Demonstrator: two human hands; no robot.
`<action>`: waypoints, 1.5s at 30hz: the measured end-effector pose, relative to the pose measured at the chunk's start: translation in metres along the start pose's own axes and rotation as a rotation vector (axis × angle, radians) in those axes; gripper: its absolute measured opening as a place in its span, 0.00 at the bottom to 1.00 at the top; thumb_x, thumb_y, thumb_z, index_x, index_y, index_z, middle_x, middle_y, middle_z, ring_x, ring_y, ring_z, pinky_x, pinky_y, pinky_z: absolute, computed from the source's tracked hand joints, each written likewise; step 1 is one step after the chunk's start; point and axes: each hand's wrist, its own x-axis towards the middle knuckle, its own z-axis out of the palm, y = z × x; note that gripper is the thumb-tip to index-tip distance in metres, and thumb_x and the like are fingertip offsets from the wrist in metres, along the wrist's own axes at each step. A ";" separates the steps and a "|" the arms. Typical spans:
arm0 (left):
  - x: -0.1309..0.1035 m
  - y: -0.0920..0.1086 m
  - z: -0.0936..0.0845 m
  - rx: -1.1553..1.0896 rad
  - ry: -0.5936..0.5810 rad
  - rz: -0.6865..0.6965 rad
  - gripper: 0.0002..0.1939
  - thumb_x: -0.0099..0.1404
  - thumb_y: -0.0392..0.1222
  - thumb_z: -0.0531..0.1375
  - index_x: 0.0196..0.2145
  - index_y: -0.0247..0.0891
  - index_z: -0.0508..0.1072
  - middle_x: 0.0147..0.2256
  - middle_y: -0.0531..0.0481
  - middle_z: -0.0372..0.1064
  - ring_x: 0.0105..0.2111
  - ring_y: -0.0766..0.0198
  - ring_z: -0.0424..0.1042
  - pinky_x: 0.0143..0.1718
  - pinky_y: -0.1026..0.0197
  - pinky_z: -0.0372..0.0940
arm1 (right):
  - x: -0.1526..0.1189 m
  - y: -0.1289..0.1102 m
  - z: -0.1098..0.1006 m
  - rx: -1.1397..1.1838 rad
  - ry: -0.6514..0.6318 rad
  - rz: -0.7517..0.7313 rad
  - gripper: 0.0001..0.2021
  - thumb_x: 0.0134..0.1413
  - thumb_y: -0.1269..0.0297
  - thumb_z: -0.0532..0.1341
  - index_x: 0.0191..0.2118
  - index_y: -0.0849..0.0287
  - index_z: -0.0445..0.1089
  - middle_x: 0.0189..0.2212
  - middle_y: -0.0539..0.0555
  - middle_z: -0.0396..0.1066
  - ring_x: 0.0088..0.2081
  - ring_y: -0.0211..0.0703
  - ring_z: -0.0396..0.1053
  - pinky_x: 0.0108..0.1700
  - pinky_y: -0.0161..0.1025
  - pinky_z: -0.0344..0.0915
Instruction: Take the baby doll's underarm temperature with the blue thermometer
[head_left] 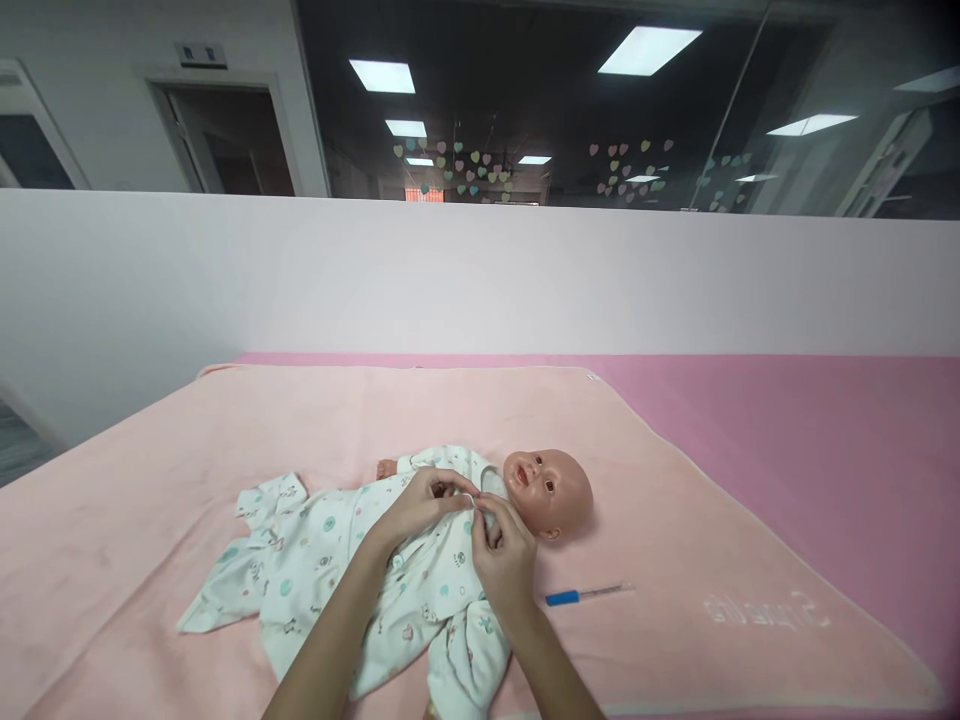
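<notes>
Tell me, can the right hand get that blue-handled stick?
Probably yes: the blue-handled stick lies on the blanket near the right hand, nothing visible between, though that hand is busy at the doll's clothes.

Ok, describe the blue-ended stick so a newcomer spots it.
On the pale pink blanket, find the doll's bald head. Nearer the viewer, right of the right hand, lies a slim stick; its solid blue end stands out from the patterned clothes.
</notes>
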 end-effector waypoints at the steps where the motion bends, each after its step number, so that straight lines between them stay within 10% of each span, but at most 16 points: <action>1: 0.000 0.000 0.001 0.012 -0.003 0.012 0.12 0.53 0.44 0.61 0.33 0.34 0.77 0.20 0.53 0.59 0.22 0.70 0.51 0.23 0.66 0.47 | 0.000 0.000 0.000 0.000 0.002 0.003 0.09 0.55 0.70 0.51 0.35 0.61 0.69 0.32 0.56 0.72 0.21 0.33 0.62 0.25 0.32 0.62; 14: -0.006 0.004 0.008 0.199 0.021 0.088 0.12 0.59 0.47 0.56 0.31 0.35 0.73 0.22 0.54 0.60 0.23 0.70 0.53 0.24 0.67 0.50 | 0.001 0.002 0.000 -0.015 0.076 0.110 0.10 0.53 0.65 0.54 0.32 0.63 0.71 0.12 0.43 0.56 0.14 0.30 0.51 0.20 0.30 0.55; 32: -0.007 0.012 0.012 0.257 0.039 0.097 0.14 0.58 0.49 0.56 0.33 0.36 0.73 0.25 0.54 0.64 0.21 0.71 0.52 0.23 0.67 0.49 | -0.002 0.003 0.000 0.072 0.110 0.092 0.08 0.54 0.67 0.54 0.31 0.62 0.70 0.15 0.45 0.59 0.16 0.30 0.52 0.21 0.30 0.54; 45: -0.009 0.006 0.010 0.216 0.036 0.078 0.14 0.56 0.50 0.58 0.28 0.35 0.73 0.18 0.58 0.46 0.21 0.71 0.47 0.21 0.66 0.44 | -0.003 0.005 0.004 0.178 0.117 0.223 0.09 0.53 0.64 0.56 0.39 0.62 0.65 0.29 0.56 0.72 0.19 0.33 0.62 0.23 0.32 0.62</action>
